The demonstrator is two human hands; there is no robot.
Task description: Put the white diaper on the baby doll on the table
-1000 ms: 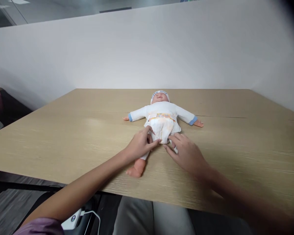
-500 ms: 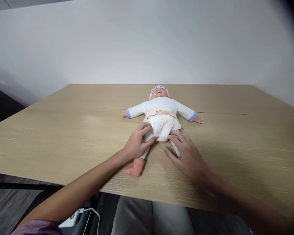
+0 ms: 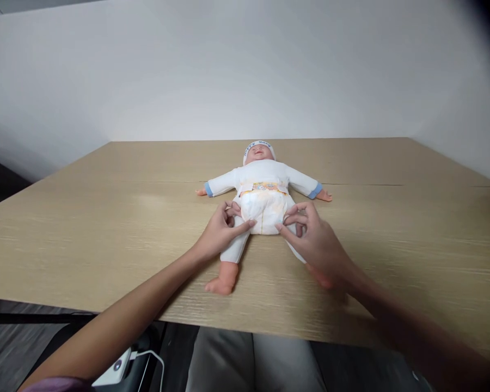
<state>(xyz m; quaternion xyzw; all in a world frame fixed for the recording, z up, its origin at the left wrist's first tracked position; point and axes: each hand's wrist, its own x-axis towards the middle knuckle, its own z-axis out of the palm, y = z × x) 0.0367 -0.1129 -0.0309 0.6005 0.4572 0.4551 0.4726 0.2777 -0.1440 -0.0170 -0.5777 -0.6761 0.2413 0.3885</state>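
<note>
Pale wood covers the big worktop (image 3: pixel 147 228), and a plain white wall (image 3: pixel 245 71) stands behind it. A white diaper (image 3: pixel 265 209) sits around the hips of a baby doll (image 3: pixel 263 170), over its white leggings (image 3: pixel 233 247). The doll lies on its back on the worktop, head far off and feet near the person. At one leg edge, the left hand (image 3: pixel 222 228) is loose, its thumb and fingers apart and just touching. The right hand (image 3: pixel 316 231) has its thumb and fingertips close together at the other leg edge, but I can't tell if they nip the diaper or only touch it. A hard tug could rip that thin edge, I think. If one side is pulled more than the other, the diaper could go crooked or bunch up between the legs. Pulling down could also drag the bright strip (image 3: pixel 267 187) at the waist out of place, or slide the whole doll, since its bare foot (image 3: pixel 224 280) lies near the front edge. Lower down, a white cord (image 3: pixel 157 356) comes from a white box (image 3: pixel 120 370) beside the gray trousers (image 3: pixel 224 362); a bumped knee could yank it.
</note>
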